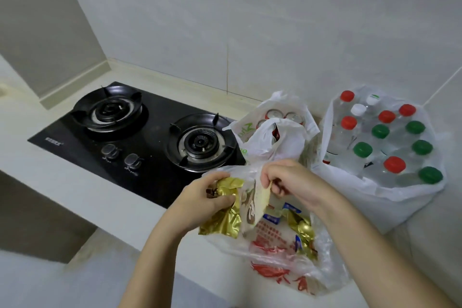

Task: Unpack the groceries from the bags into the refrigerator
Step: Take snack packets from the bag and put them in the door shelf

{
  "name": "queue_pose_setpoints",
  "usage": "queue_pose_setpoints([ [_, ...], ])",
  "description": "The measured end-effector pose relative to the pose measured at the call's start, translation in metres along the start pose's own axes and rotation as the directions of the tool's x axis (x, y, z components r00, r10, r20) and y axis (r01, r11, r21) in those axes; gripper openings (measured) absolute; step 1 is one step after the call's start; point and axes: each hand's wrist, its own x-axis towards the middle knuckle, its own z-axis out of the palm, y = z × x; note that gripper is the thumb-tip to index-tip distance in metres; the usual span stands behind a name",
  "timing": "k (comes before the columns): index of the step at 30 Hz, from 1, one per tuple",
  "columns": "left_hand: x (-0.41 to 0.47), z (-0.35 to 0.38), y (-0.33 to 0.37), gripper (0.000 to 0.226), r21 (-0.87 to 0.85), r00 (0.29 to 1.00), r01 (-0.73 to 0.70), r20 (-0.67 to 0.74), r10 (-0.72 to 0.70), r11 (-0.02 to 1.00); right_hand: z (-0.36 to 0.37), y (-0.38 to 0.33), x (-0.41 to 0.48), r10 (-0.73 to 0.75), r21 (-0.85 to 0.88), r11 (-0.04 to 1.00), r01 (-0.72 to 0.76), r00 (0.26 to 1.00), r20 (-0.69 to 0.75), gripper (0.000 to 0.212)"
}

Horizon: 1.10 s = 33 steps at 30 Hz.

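Nearest me, left hand (212,197) grips a crinkled gold foil packet (225,220), fingers (226,199) curled tight round its top, at the left lip of a thin translucent plastic bag with red print (287,257). Right hand (287,180) pinches the edge of a cream packet with brown lettering (255,202) at the bag mouth. I see more gold and blue wrappers inside. The bag slumps on a pale matte tabletop (75,182). Behind it: a white plastic bag of red cans (275,142) and a white plastic bag of clear bottles (387,197). To the left: a glossy black two-burner hob (150,157).
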Motion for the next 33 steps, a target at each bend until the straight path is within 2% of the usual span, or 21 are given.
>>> queue_pose_setpoints([
  [5, -0.03, -0.031, -0.012, 0.043, -0.103, 0.987, -0.024, -0.162, 0.007, 0.994, 0.023, -0.025, 0.002, -0.191, 0.058, 0.981, 0.185, 0.973, 0.131, 0.009],
  [8, -0.044, -0.045, -0.017, 0.041, -0.159, 0.963, -0.012, -0.267, -0.031, 0.987, 0.034, -0.039, 0.008, -0.249, 0.118, 0.966, 0.232, 0.953, 0.169, 0.01],
  [12, -0.057, -0.054, -0.032, 0.041, -0.407, 0.934, -0.008, -0.329, -0.139, 0.913, 0.048, -0.06, 0.012, -0.321, 0.256, 0.927, 0.276, 0.934, 0.156, 0.016],
  [14, -0.062, -0.056, -0.043, 0.041, -0.621, 0.937, -0.012, -0.281, -0.208, 0.784, 0.058, -0.069, 0.013, -0.358, 0.31, 0.904, 0.295, 0.918, 0.169, 0.015],
  [17, -0.068, -0.057, -0.052, 0.049, -0.879, 0.954, -0.001, -0.144, -0.264, 0.477, 0.072, -0.076, 0.019, -0.379, 0.352, 0.888, 0.296, 0.904, 0.198, 0.014],
  [19, -0.074, -0.055, -0.052, 0.051, -0.969, 0.957, 0.012, -0.06, -0.283, 0.246, 0.081, -0.078, 0.023, -0.377, 0.376, 0.883, 0.28, 0.901, 0.215, 0.014],
  [20, -0.075, -0.054, -0.052, 0.049, -0.984, 0.95, 0.024, -0.032, -0.311, 0.176, 0.086, -0.079, 0.025, -0.373, 0.393, 0.881, 0.265, 0.898, 0.232, 0.014],
  [21, -0.077, -0.053, -0.05, 0.047, -0.988, 0.939, 0.043, -0.012, -0.343, 0.151, 0.091, -0.079, 0.027, -0.37, 0.406, 0.879, 0.251, 0.896, 0.245, 0.014],
  [25, -0.077, -0.048, -0.05, 0.044, -0.975, 0.927, 0.101, 0.021, -0.375, 0.197, 0.104, -0.074, 0.037, -0.352, 0.449, 0.868, 0.211, 0.9, 0.257, 0.016],
  [28, -0.072, -0.046, -0.051, 0.039, -0.986, 0.892, 0.046, -0.033, -0.451, 0.162, 0.11, -0.069, 0.046, -0.307, 0.528, 0.838, 0.14, 0.921, 0.242, 0.018],
  [31, -0.066, -0.044, -0.049, 0.03, -0.991, 0.849, 0.032, -0.041, -0.526, 0.129, 0.113, -0.064, 0.051, -0.286, 0.579, 0.804, 0.137, 0.942, 0.175, 0.034],
  [33, -0.061, -0.043, -0.05, 0.026, -0.989, 0.821, 0.024, -0.062, -0.567, 0.144, 0.113, -0.058, 0.054, -0.284, 0.581, 0.804, 0.129, 0.941, 0.184, 0.031],
])
